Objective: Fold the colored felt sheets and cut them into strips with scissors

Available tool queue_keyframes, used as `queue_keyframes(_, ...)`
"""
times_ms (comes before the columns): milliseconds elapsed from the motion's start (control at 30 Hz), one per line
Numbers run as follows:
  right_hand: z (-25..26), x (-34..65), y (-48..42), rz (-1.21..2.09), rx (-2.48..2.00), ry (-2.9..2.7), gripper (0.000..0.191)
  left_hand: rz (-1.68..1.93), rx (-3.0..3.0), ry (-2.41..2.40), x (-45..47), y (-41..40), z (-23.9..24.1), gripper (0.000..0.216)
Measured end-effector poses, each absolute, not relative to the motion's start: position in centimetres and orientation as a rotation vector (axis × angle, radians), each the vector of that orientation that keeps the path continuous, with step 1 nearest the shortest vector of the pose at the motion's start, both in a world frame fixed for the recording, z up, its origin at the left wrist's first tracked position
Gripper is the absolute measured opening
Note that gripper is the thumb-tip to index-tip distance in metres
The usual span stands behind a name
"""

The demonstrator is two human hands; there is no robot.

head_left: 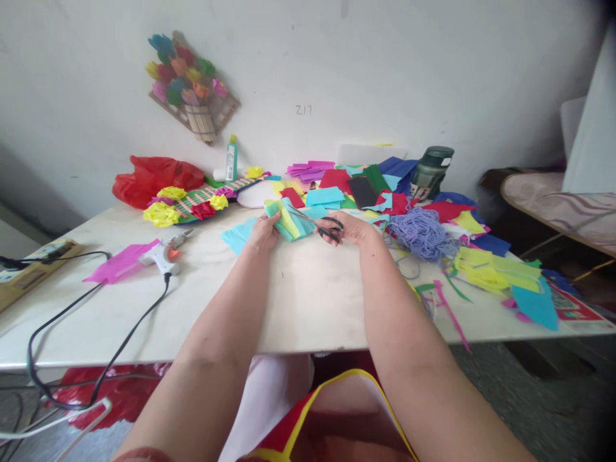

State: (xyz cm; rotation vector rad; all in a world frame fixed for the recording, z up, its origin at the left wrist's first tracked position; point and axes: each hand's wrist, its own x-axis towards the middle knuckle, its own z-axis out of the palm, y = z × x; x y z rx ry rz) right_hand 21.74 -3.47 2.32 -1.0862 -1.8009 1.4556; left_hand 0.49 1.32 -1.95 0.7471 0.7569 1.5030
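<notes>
My left hand (265,231) is closed on a small stack of crepe paper (290,223), light blue with a yellow-green strip across it. In my right hand (350,229) is a pair of scissors (330,230) with black handles, its fingers in the loops. The blades point left and lie at the upper right part of the paper, so whether they are apart is hard to make out. A flat light blue sheet (239,236) lies on the table just left of my left hand. More light blue paper (325,197) is folded behind the scissors.
A hot glue gun (163,255) with a black cord lies at left, near a power strip (38,269). Behind it is a board with paper flowers (192,204). A purple yarn heap (419,232), a dark jar (432,172) and coloured paper scraps (495,269) occupy the right.
</notes>
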Motion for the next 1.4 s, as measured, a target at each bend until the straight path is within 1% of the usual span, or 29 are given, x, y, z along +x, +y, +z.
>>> queue_keyframes(300, 2.5, 21.9, -3.5, 1.514, -1.140, -1.778, 0.034, 1.525, 0.751, 0.772, 0.5, 1.2, -1.8, 0.009)
queue_keyframes(500, 2.7, 22.0, -3.6, 1.507, -1.139, -1.799, 0.035, 1.517, 0.783, 0.741, 0.3, 1.6, -2.3, 0.014)
queue_keyframes(700, 2.6, 21.8, -3.5, 1.510, -1.137, -1.805, 0.035, 1.520, 0.762, 0.767, 0.5, 1.4, -2.0, 0.012)
queue_keyframes(933, 2.4, 21.0, -3.5, 1.479, -1.141, -1.788, 0.037, 1.526, 0.701, 0.785, 1.0, 1.4, -1.9, 0.010)
queue_keyframes(1133, 2.2, 20.0, -3.4, 1.411, -1.178, -1.780, 0.038, 1.549, 0.608, 0.801, 1.4, 1.9, -2.1, 0.019)
queue_keyframes(1400, 1.4, 19.3, -2.7, 1.367, -1.164, -1.769, 0.037, 1.565, 0.475, 0.808, 2.2, 1.2, -1.2, 0.013)
